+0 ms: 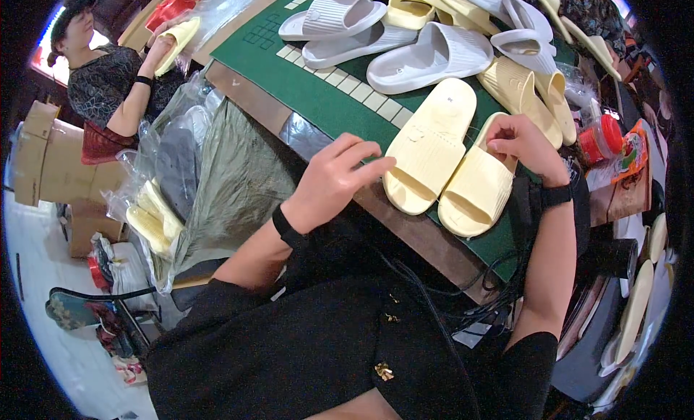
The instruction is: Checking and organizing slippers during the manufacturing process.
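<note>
Two pale yellow slide slippers lie side by side, soles down, on the green mat at the table's near edge. The left slipper (426,156) is turned with its toe opening toward me. My left hand (334,180) holds nothing; its fingers are loosely bent and apart, and the index fingertip reaches the left slipper's outer edge. My right hand (526,147) is closed at the heel side of the right slipper (476,192), its fingers curled over the footbed just behind the strap. Its palm side is hidden. A black band circles each wrist.
Grey slippers (434,58) and more yellow ones (510,87) are piled at the mat's far side. A plastic-lined bag (231,181) stands left of the table. A co-worker (108,87) at far left holds a yellow slipper. A red-lidded jar (601,139) stands at right.
</note>
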The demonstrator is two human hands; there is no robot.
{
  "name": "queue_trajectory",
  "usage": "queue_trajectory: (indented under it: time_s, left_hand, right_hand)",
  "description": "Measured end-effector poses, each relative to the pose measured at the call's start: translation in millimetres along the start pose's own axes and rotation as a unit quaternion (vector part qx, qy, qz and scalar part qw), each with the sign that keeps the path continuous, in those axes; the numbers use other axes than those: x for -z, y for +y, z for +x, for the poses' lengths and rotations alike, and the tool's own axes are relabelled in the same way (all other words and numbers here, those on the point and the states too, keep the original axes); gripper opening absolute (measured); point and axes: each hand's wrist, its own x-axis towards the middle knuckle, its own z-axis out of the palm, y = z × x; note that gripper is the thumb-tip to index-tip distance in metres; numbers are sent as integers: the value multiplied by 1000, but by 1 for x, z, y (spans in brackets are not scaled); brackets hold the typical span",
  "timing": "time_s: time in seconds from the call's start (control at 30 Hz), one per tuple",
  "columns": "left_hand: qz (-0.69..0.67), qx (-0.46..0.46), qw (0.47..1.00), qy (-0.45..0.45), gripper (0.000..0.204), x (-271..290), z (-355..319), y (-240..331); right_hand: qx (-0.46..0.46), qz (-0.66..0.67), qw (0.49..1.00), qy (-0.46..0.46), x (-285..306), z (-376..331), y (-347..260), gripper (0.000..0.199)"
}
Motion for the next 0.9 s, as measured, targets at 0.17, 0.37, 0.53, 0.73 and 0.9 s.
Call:
queue_trajectory:
  time_s: [0.17,0.37,0.53,0.73,0.9]
  left_hand:
    - [35,-155,987,-37,36,-1,7,-7]
    - [72,-234,960,-134,25,0,18,-15]
    - [70,-284,948,-130,19,2,23,-16]
    - [-52,-250,958,-130,15,-5,28,-19]
    - [-345,-17,935,-78,10,-17,37,27]
  right_hand:
    - [-7,22,1000,-15,1,1,0,2]
    - [7,19,1000,10,-1,1,4,3]
    - [4,36,999,4,-3,2,5,5]
    - [8,38,999,-3,-4,2,7,5]
    - [26,30,999,-3,-3,2,5,5]
